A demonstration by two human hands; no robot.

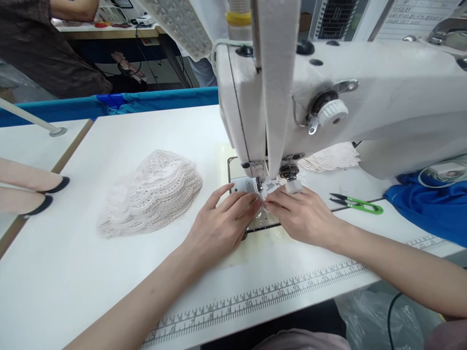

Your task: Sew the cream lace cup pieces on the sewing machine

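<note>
My left hand (219, 226) lies on the needle plate of a white sewing machine (328, 92), fingers stretched toward the presser foot (260, 187) and pressing a small piece of white lace with a label (269, 187). My right hand (301, 214) meets it from the right, fingers pinched together on the same lace piece just in front of the needle. A thimble-like white cap (294, 186) sits on one right fingertip. The lace under the fingers is mostly hidden.
A heap of cream lace pieces (153, 192) lies left of the machine. More lace (332, 158) sits behind the machine arm. Green thread snips (359, 204) and blue fabric (430, 204) lie right. A ruler strip (277, 289) edges the table. Another person's dark sleeve (47, 48) is far left.
</note>
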